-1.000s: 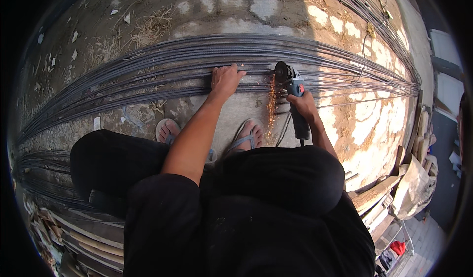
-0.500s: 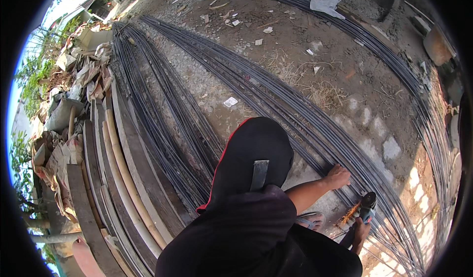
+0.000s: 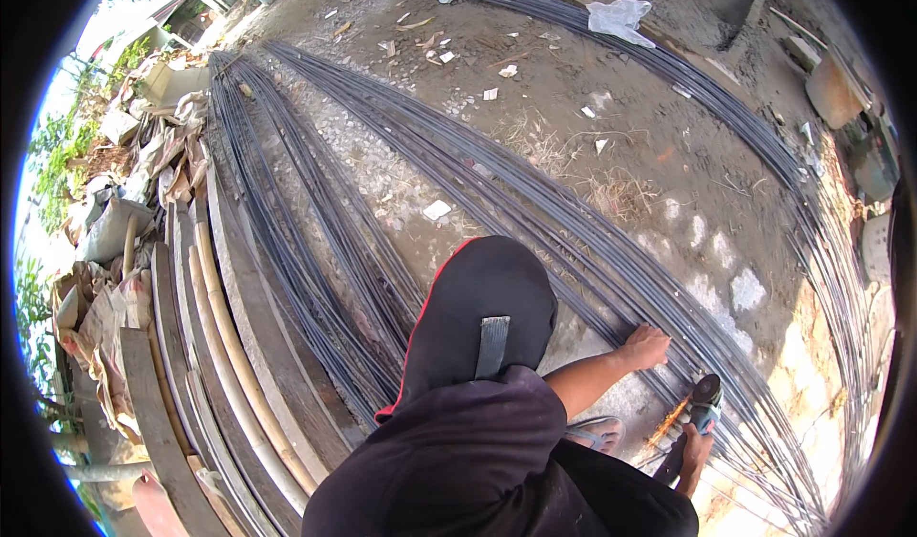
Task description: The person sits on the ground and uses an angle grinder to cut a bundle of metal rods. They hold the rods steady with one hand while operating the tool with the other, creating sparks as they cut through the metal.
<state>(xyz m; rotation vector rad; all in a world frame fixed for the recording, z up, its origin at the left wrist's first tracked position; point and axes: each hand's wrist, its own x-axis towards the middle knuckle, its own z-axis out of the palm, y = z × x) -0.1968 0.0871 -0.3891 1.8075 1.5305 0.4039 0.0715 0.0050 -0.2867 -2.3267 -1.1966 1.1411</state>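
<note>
My left hand [image 3: 648,346] is closed around steel reinforcing bars at the near edge of a long bundle of rebar [image 3: 535,203]. Nearby, at lower right, my right hand [image 3: 694,453] grips an angle grinder [image 3: 704,411]. Its dark round disc [image 3: 706,388] is at the bars, but the exact contact point is too small to make out. Orange sparks [image 3: 667,422] stream down and left from it. My sandalled foot [image 3: 599,432] is close by, between the two forearms. My bent knee in black, red-edged cloth [image 3: 487,298] fills the middle foreground.
Another bundle of rebar [image 3: 296,212] lies left of my knee, beside wooden planks [image 3: 253,289] and bamboo poles [image 3: 224,298]. Sacks and debris [image 3: 119,226] are heaped at far left. A further bundle [image 3: 712,83] curves along the far right, with a plastic bag [image 3: 619,21] on it.
The whole view has shifted slightly. Both hands keep their places on the bars and the grinder, and the spark stream looks narrower.
</note>
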